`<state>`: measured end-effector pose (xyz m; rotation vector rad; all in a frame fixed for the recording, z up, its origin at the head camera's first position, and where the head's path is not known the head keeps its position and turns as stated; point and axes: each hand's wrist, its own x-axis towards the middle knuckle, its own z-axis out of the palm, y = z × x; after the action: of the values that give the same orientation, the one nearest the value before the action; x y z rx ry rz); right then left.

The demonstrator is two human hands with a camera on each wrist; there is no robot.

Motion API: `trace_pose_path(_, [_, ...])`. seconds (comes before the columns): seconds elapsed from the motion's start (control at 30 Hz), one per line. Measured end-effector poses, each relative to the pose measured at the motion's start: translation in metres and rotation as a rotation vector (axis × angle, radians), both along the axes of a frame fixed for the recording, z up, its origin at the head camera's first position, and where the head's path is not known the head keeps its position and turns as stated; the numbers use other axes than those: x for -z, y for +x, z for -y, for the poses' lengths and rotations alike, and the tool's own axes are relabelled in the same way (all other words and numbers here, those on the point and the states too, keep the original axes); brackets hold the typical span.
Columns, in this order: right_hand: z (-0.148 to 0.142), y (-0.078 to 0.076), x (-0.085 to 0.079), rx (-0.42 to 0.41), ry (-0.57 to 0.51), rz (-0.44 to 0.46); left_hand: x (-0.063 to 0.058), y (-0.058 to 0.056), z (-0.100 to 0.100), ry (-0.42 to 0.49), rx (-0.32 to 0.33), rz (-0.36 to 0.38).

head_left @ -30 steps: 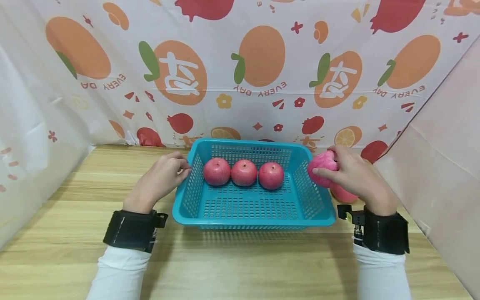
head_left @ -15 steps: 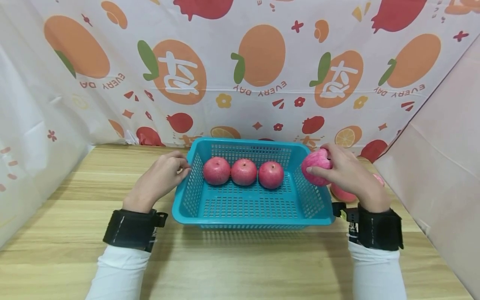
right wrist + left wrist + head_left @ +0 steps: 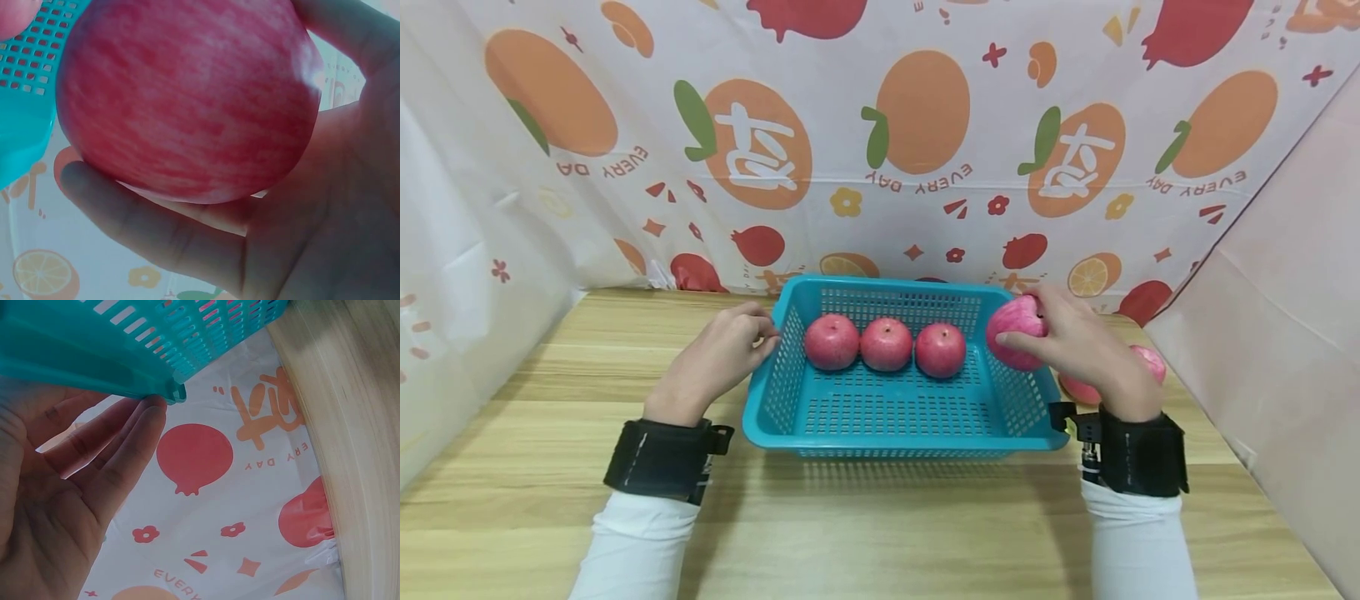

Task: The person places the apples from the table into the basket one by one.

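Observation:
A turquoise plastic basket (image 3: 895, 442) with perforated walls stands on the table, three red apples in a row inside: a left apple (image 3: 832, 342), a middle apple (image 3: 886, 344) and a right apple (image 3: 940, 351). My left hand (image 3: 718, 357) holds the basket's left rim; in the left wrist view its fingertips (image 3: 152, 405) meet the rim's edge. My right hand (image 3: 1078, 350) grips a pinkish-red apple (image 3: 1015, 329) over the basket's right wall. In the right wrist view this apple (image 3: 194, 100) sits between thumb and fingers.
Partly behind my right hand and wrist, two more apples lie right of the basket: a nearer apple (image 3: 1077, 390) and a farther apple (image 3: 1152, 362). A fruit-printed white sheet (image 3: 925, 225) hangs behind the wood-grain table (image 3: 880, 533), with pale sheeting at both sides.
My right hand has carried its apple leftward, from beside the right wall to over it. The farther apple on the right has come into view. My left hand has stayed at the rim.

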<state>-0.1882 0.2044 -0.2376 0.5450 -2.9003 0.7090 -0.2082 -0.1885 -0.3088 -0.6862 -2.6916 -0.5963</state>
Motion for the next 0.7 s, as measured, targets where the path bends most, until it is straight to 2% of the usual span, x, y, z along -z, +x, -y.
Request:
trace_pose_path(0.3, [0.006, -0.002, -0.001, -0.053, 0.004, -0.013, 0.0, 0.001, 0.0, -0.001, 0.003, -0.001])
trace_pose_path(0.7, [0.015, -0.002, -0.003, -0.057, 0.018, 0.004, 0.0, 0.002, 0.001, -0.001, 0.006, -0.002])
